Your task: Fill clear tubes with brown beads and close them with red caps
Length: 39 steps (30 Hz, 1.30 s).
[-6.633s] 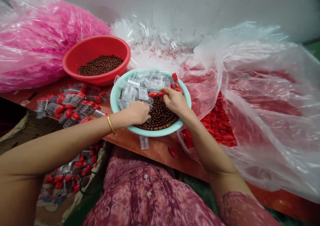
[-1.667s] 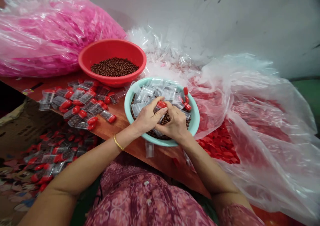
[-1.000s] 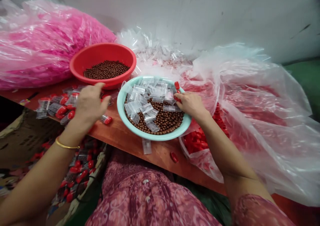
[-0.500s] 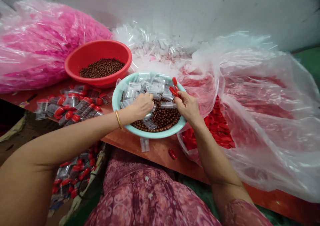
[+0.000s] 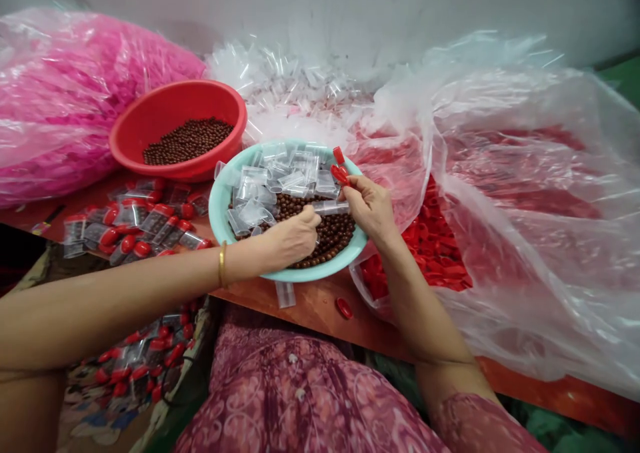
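My left hand [image 5: 295, 237] is closed above the brown beads [image 5: 327, 233] in the pale turquoise basin [image 5: 220, 229]. Whatever its curled fingers hold, if anything, is hidden. A clear plastic container [image 5: 331, 207] spans the gap between the fingertips of both hands; I cannot tell which hand grips it. At the basin's right rim, my right hand [image 5: 370, 205] pinches several red caps [image 5: 340, 174], which stick up beyond its fingertips. Many empty clear containers [image 5: 295, 176] lie heaped on the beads toward the far side of the basin.
A red basin [image 5: 123, 139] of brown beads stands behind left. Filled, red-capped containers [image 5: 133, 216] lie left on the table, with more in a sack [image 5: 145, 359] below. Loose red caps [image 5: 435, 253] spill from a plastic bag [image 5: 520, 239] at right. A pink-filled bag [image 5: 75, 99] sits far left.
My left hand has moved slightly right and nearer to me, closer to the clear container by my right fingers. My right hand still holds the red caps. The view has shifted slightly.
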Available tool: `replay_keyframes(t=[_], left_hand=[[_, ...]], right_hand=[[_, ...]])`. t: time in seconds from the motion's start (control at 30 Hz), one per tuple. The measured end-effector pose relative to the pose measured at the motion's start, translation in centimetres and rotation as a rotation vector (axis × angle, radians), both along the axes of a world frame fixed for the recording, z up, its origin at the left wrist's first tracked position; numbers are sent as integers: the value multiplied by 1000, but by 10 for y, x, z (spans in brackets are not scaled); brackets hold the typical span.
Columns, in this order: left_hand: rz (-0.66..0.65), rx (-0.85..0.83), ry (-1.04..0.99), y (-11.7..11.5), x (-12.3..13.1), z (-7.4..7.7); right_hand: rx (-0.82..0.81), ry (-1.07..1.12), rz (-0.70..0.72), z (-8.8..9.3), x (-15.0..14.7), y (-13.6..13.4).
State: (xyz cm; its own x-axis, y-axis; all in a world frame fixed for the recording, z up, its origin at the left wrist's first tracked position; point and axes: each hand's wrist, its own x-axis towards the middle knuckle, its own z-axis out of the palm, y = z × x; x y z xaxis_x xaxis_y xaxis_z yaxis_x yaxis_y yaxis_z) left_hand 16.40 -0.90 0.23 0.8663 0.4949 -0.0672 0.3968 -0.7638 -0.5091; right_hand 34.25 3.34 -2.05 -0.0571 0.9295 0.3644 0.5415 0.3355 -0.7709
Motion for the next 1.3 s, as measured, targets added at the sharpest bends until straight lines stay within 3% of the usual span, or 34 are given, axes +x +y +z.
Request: replay_keyframes(t=[0.17,0.27,0.37,0.5,0.6,0.77,0.93,1.17,1.3], left_hand=[[347,-514,-61,13,32,1],[576,-642,-184,33,41,1],[794,-763,-432,46,40,-5],[966,-1128,-905,46,30,-19],[924,-1325,-1170,41,19,-24],[649,-1542,-1404,31,-1,-13],[456,-1564,-1533,18,-18,4],[484,-1511,-1589,-3,-30,-3],[522,-1577,-1603,-10,-34,-12]], right_hand=[[-57,-5,5,0,2,-1],[-73,5,2,-2,2,0],[-77,34,5,-3,3,1],[-70,97,30,-2,3,1],[-86,154,30,-2,2,1],[-118,222,1,-1,0,1],[-130,259,-7,0,-2,0],[-132,308,-57,0,-1,3],[-132,137,40,0,0,2]])
